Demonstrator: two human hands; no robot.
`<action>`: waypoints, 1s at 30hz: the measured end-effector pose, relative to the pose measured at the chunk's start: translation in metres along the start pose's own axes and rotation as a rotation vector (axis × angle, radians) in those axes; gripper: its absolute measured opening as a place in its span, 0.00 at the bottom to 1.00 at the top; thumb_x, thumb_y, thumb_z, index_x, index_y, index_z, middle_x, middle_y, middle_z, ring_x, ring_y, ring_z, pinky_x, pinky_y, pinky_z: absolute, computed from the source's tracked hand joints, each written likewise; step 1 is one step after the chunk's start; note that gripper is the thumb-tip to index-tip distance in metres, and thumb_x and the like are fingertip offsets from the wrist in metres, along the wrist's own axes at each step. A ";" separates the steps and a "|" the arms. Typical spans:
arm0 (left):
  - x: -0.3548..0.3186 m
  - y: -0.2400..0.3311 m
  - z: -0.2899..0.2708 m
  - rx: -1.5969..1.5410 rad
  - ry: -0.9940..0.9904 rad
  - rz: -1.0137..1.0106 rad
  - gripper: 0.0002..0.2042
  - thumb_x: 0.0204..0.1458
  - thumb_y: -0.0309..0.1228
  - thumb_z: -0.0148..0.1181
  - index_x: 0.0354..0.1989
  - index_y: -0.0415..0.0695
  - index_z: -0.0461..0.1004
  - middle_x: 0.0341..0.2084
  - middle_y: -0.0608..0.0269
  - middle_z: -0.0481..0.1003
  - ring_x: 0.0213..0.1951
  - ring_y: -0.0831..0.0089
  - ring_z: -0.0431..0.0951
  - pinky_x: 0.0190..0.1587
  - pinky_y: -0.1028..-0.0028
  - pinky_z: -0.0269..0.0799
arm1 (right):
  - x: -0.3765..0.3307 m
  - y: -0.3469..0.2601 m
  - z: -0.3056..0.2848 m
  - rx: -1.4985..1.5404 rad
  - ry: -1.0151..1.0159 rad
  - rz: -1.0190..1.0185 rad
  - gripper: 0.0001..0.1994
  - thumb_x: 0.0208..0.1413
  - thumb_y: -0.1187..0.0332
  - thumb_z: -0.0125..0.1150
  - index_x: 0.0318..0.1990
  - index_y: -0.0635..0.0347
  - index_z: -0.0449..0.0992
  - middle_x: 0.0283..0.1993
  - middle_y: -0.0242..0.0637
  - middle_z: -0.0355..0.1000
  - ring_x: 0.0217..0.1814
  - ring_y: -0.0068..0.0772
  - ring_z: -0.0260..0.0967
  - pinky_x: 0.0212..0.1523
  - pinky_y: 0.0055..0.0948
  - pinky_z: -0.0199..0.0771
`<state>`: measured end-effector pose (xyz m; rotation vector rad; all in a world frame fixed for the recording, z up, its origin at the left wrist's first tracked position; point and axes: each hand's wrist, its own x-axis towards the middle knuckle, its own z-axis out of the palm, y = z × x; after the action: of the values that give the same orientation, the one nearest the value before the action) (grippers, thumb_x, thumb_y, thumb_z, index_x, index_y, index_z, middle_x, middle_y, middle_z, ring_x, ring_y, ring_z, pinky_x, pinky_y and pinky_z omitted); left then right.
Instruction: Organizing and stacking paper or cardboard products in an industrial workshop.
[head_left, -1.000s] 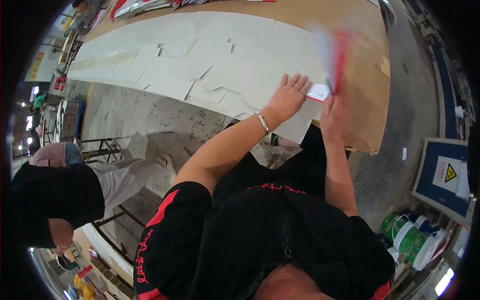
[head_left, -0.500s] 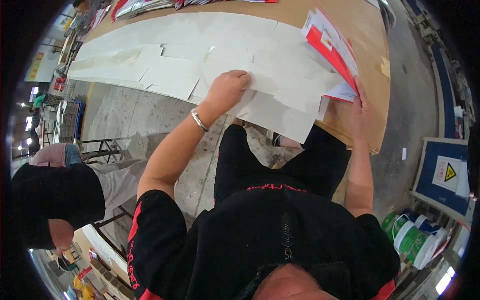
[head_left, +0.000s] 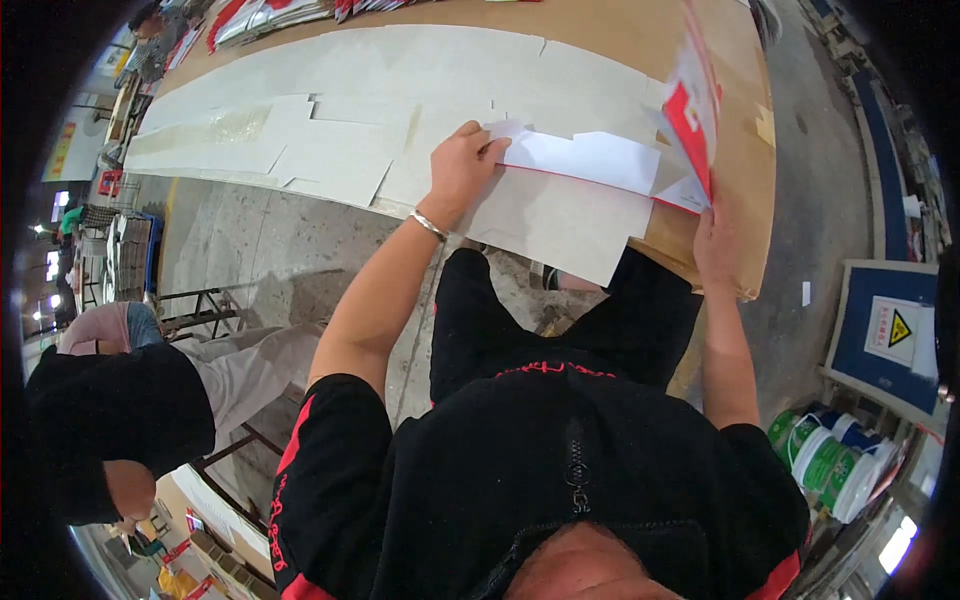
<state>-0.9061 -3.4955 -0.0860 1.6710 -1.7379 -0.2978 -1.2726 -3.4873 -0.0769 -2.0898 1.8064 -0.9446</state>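
A long white paper strip [head_left: 585, 160] with a red lower edge and a notched upper edge lies across pale board. My left hand [head_left: 463, 168] pinches its left end between thumb and fingers. My right hand [head_left: 715, 243], at the right, grips the lower edge of red-and-white printed sheets [head_left: 690, 120], which stand up and are blurred by motion. Near that hand the strip meets the printed sheets; I cannot tell whether they are one folded piece. The fingers behind the sheets are partly hidden.
Overlapping white board sheets [head_left: 400, 75] cover much of the brown tabletop [head_left: 745, 200]. Bundles of red-and-white printed pieces [head_left: 270, 20] lie along its far edge. Another person [head_left: 120, 405] is at the left. Green-and-white buckets [head_left: 825, 465] stand on the right by a blue panel [head_left: 850, 350].
The white strip now lies flat between my hands. My left hand has shifted slightly and pinches its end. The printed sheets in my right hand have swung more upright.
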 end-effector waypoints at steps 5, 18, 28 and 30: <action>0.002 0.007 0.008 0.283 -0.017 0.274 0.09 0.52 0.35 0.57 0.40 0.47 0.75 0.34 0.62 0.70 0.40 0.64 0.70 0.41 0.64 0.66 | 0.000 0.008 0.012 -0.133 -0.110 -0.327 0.28 0.54 0.73 0.46 0.65 0.52 0.57 0.67 0.42 0.54 0.69 0.45 0.50 0.66 0.42 0.49; -0.017 -0.020 -0.060 0.702 -0.467 0.380 0.44 0.48 0.66 0.44 0.66 0.45 0.50 0.66 0.54 0.49 0.69 0.56 0.42 0.64 0.41 0.30 | 0.013 -0.063 0.062 -0.335 -0.356 -0.615 0.29 0.56 0.46 0.47 0.64 0.43 0.59 0.69 0.29 0.51 0.72 0.39 0.44 0.67 0.58 0.40; 0.000 -0.027 -0.104 0.487 -0.553 0.303 0.29 0.51 0.37 0.57 0.62 0.45 0.58 0.42 0.59 0.76 0.49 0.61 0.72 0.62 0.53 0.52 | 0.012 -0.065 0.068 -0.288 -0.340 -0.600 0.29 0.56 0.45 0.47 0.64 0.42 0.59 0.69 0.28 0.51 0.72 0.39 0.44 0.67 0.57 0.38; 0.007 -0.029 -0.104 0.421 -0.457 0.225 0.29 0.51 0.37 0.57 0.62 0.44 0.59 0.42 0.58 0.76 0.48 0.60 0.72 0.60 0.53 0.55 | 0.012 -0.067 0.065 -0.308 -0.376 -0.586 0.29 0.58 0.45 0.43 0.65 0.46 0.58 0.70 0.30 0.50 0.73 0.40 0.41 0.68 0.55 0.35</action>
<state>-0.8185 -3.4752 -0.0256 1.7634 -2.4461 -0.2310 -1.1796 -3.4989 -0.0859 -2.8350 1.2285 -0.3339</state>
